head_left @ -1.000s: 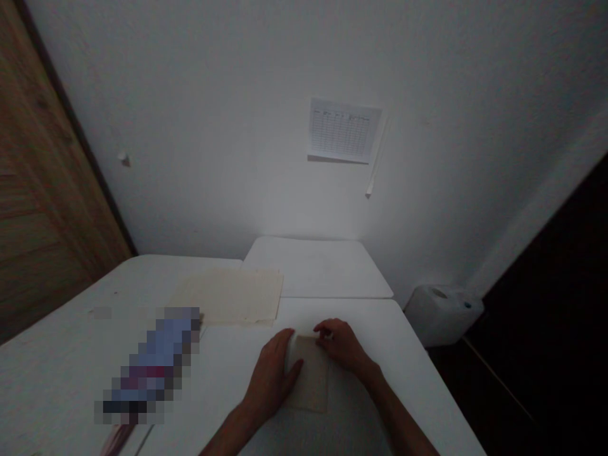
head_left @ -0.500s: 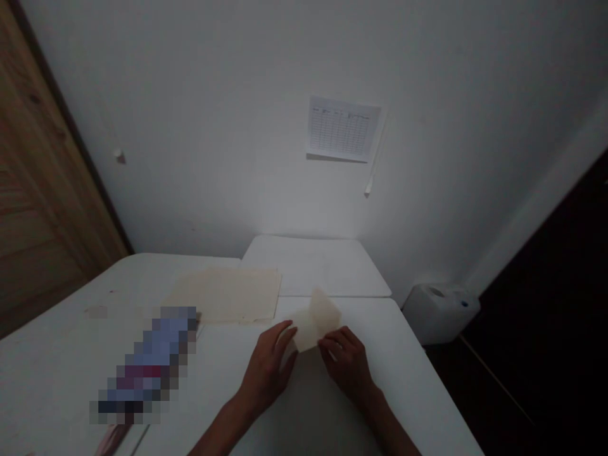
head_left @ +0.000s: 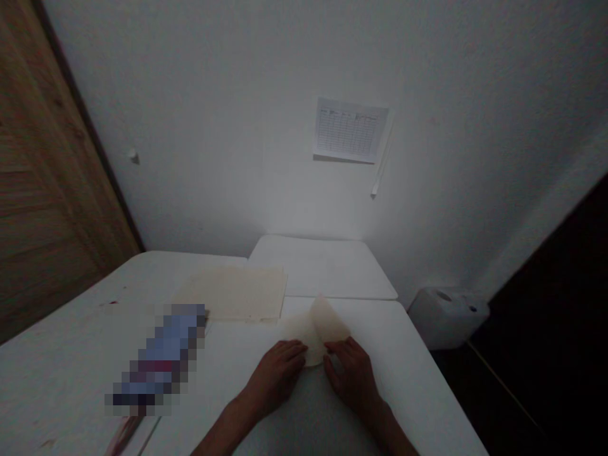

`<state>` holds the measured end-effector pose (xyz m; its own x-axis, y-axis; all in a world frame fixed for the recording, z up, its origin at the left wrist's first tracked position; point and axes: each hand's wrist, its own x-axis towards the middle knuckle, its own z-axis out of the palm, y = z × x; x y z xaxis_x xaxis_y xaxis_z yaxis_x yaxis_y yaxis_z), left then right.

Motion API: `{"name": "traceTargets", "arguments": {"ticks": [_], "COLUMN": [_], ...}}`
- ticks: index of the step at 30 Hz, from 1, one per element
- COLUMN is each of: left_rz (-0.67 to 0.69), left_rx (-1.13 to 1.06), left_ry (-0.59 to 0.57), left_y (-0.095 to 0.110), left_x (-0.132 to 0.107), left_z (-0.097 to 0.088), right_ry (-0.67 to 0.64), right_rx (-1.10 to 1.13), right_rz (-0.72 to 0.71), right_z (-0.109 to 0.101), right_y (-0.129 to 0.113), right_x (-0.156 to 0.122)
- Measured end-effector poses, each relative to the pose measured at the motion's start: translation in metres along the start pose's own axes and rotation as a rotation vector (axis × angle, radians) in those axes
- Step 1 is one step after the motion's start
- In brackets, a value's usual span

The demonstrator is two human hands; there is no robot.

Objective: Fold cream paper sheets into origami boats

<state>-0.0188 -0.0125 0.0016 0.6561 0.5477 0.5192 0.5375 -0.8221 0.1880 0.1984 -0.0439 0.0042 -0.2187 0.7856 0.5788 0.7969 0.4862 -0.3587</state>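
A thin, cream-coloured sheet (head_left: 327, 320) lies before me on the white table, its right part folded up at an angle and its kind unclear. My right hand (head_left: 350, 373) pinches its lower right edge between thumb and fingers. Against the left part of the sheet, my left hand (head_left: 278, 375) has its fingers bent and held together. The fingertips reach the sheet, but the thumb side is partly hidden. Behind and to the left, a flat stack of similar cream sheets (head_left: 247, 294) rests on the table.
A pixelated bluish object (head_left: 164, 354) lies on the table's left side (head_left: 76, 342). A white board (head_left: 327, 266) adjoins the table's back edge by the wall. Right of the table stands a white plastic container (head_left: 441, 320). A printed page (head_left: 350, 132) hangs on the wall.
Both hands have come slightly nearer to me with the sheet. The left fingers have closed together more. The sheet's raised flap leans further right, and the whole view has shifted a little.
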Motion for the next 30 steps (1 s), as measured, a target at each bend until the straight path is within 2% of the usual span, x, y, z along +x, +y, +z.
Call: {"name": "traceTargets", "arguments": {"ticks": [5, 8, 12, 18, 24, 27, 30], "left_rz": [-0.021, -0.027, -0.035, -0.053, -0.042, -0.046, -0.122], "left_rx": [-0.061, -0.093, -0.129, -0.154, -0.16, -0.145, -0.093], "left_ry": [-0.005, -0.042, -0.083, -0.113, -0.159, -0.162, -0.158], "left_y": [0.004, 0.005, 0.005, 0.011, 0.012, 0.012, 0.012], "left_x": [-0.001, -0.001, -0.001, 0.003, 0.0, -0.001, 0.001], "left_z": [-0.002, -0.004, -0.005, -0.013, -0.023, -0.027, -0.024], "right_ry": [0.114, 0.124, -0.011, -0.173, -0.38, -0.403, -0.363], "right_rx": [-0.031, -0.107, -0.2, -0.151, -0.138, -0.138, -0.132], "right_rz": [0.073, 0.105, 0.023, -0.143, -0.163, -0.131, -0.098], "right_z": [0.003, 0.001, -0.005, -0.007, -0.002, -0.003, -0.004], "right_y": [0.014, 0.019, 0.017, 0.013, 0.01, 0.004, -0.002], "right_x": [0.0, 0.001, 0.007, 0.015, 0.017, 0.014, 0.013]}}
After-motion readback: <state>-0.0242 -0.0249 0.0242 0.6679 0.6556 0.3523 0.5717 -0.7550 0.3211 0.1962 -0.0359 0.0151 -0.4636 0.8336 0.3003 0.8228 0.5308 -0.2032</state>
